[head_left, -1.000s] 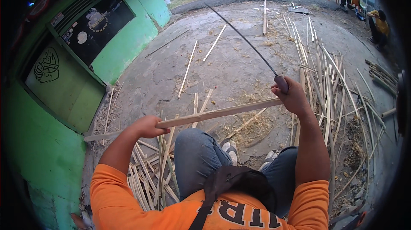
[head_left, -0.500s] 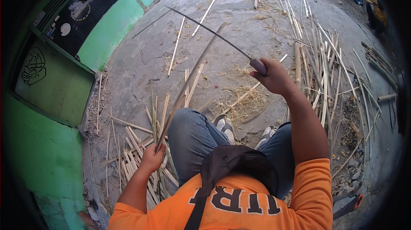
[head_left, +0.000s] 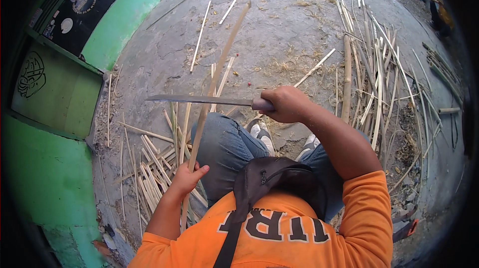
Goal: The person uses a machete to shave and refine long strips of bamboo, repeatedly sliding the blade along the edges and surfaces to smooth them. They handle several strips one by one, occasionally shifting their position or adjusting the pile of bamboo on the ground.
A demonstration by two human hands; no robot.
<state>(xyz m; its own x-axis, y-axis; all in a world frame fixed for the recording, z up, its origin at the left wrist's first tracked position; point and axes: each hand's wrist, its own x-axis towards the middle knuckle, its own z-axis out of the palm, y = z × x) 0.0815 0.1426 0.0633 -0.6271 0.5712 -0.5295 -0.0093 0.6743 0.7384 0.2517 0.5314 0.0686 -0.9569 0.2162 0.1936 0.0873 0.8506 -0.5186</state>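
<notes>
My right hand point(head_left: 288, 104) grips the handle of a long machete point(head_left: 224, 101), whose blade points left and lies almost level. The blade crosses a long bamboo strip point(head_left: 222, 58); whether the two touch I cannot tell. My left hand point(head_left: 185, 180) is closed round the strip's lower part, with the thumb stuck out to the right. The strip slants from beside my left forearm up and away to the right. Beneath my left arm lies a pile of pale cut bamboo strips point(head_left: 154, 178).
A larger heap of bamboo strips point(head_left: 379, 88) spreads on the right, beside a thick bamboo pole point(head_left: 347, 78). Loose strips and shavings lie on the concrete ground point(head_left: 164, 63). A green wall point(head_left: 50, 183) stands at left. People point(head_left: 439, 13) are at the far right.
My right hand has come down and left, swinging the machete from raised to level across the strip. The strip has turned its pale broad face up and extends further below my left hand.
</notes>
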